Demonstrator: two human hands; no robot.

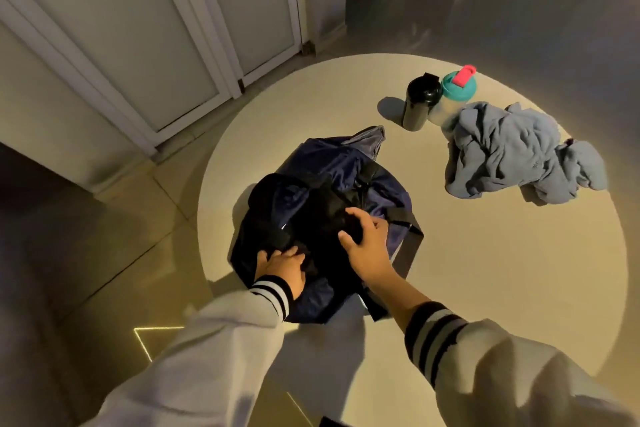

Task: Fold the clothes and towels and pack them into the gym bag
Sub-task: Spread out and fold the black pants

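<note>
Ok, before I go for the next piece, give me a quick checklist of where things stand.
1. Left hand steadying the gym bag: ok, it grips the near edge.
2. Black cloth packed: cannot tell; the right hand grips it at the bag's top, and everything there is dark.
3. Blue-grey garment folded: not ok, it lies crumpled on the table, right of the bag.
4. Garment apart from the bag: ok, a gap of tabletop shows between them.
5. Bottles clear of the garment: not ok; the teal-lidded bottle stands against its far edge, with the black bottle beside it.
</note>
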